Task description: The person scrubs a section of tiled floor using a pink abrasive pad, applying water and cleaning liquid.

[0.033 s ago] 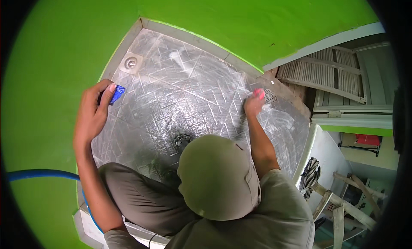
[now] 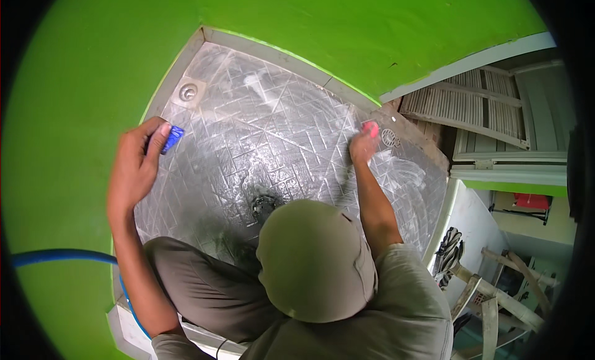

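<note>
My left hand (image 2: 137, 164) is raised at the left wall's side, its fingers closed on a small, crinkled blue packet (image 2: 173, 138). Over the right part of the floor, my right hand (image 2: 362, 147) grips a small pink object (image 2: 370, 128), mostly covered by the fingers, so its kind cannot be made out. The hand's edges are blurred, and it is close to a round drain grate (image 2: 390, 137). Beneath both hands spreads a grey patterned tile floor (image 2: 279, 143), wet and shiny in the middle, with whitish smears near the top and right.
A square plate with a round drain hole (image 2: 188, 92) is at the floor's upper left. Green walls (image 2: 279, 13) rise above a low tiled skirting. A blue hose (image 2: 65, 255) runs in from the left. Wooden frames (image 2: 489, 304) and a slatted panel (image 2: 465, 102) stand on the right.
My right hand has shifted slightly to the left and up with the pink object. My left hand and the blue packet have moved a little to the right.
</note>
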The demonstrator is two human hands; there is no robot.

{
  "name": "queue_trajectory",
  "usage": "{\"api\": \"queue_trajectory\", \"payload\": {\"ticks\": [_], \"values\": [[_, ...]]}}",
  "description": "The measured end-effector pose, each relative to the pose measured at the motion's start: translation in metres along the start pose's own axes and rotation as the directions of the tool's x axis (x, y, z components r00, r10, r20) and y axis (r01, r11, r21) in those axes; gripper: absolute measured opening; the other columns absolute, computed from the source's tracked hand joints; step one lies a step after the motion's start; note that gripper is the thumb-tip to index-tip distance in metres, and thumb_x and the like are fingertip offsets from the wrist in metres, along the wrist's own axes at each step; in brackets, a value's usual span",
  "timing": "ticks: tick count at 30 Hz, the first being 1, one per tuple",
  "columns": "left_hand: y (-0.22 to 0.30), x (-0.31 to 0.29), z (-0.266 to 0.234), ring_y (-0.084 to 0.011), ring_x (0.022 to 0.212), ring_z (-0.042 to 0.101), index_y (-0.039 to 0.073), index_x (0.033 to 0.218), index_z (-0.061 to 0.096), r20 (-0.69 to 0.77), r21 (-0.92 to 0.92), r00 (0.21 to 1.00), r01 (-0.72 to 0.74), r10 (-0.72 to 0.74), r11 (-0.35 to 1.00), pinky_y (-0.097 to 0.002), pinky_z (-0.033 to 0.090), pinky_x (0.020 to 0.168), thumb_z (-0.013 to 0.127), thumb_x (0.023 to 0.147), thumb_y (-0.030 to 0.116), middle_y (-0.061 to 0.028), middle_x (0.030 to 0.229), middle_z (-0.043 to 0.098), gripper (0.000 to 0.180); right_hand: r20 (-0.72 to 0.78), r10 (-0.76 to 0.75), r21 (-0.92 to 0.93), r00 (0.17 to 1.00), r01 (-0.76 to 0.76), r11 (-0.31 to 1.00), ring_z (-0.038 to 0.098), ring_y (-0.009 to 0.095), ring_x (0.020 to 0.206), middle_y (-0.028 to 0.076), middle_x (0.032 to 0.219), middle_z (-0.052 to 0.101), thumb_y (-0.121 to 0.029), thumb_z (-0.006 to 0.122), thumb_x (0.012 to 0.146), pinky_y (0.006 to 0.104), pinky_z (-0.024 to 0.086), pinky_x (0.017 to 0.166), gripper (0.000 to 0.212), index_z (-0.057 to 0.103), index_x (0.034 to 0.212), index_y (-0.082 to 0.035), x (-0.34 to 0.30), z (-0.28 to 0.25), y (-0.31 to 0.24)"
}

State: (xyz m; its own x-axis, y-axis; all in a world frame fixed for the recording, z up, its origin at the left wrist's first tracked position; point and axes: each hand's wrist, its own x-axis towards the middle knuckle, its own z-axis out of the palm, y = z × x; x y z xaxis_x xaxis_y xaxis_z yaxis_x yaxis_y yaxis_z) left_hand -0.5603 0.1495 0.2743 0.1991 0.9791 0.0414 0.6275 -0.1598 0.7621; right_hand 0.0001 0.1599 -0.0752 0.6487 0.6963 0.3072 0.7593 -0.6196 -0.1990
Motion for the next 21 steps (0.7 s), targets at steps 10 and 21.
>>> {"api": "queue_trajectory", "payload": {"ticks": [10, 21], "values": [[-0.01, -0.01, 0.003, -0.0332, 0.065, 0.049, -0.005, 0.09, 0.059, 0.115, 0.031, 0.993, 0.002, -0.006, 1.0, -0.0399, 0.041, 0.065, 0.057, 0.105, 0.019, -0.0208, 0.073, 0.053, 0.028, 0.238, 0.019, 0.006, 0.971, -0.021, 1.0, 0.063, 0.049, 0.11, 0.031, 0.13, 0.06, -0.042, 0.043, 0.106, 0.0553, 0.051, 0.095, 0.054, 0.053, 0.144, -0.005, 0.029, -0.011, 0.026], [-0.02, -0.006, -0.002, -0.0305, 0.065, 0.051, -0.006, 0.089, 0.06, 0.063, -0.001, 0.995, 0.074, -0.074, 0.997, -0.0385, 0.042, 0.065, 0.058, 0.104, 0.014, -0.018, 0.073, 0.054, 0.025, 0.154, -0.461, 0.305, 0.874, 0.402, 0.864, 0.056, 0.044, 0.127, 0.026, 0.138, 0.059, -0.033, 0.045, 0.106, 0.0522, 0.047, 0.103, 0.047, 0.058, 0.139, -0.002, -0.037, 0.006, -0.044]]}}
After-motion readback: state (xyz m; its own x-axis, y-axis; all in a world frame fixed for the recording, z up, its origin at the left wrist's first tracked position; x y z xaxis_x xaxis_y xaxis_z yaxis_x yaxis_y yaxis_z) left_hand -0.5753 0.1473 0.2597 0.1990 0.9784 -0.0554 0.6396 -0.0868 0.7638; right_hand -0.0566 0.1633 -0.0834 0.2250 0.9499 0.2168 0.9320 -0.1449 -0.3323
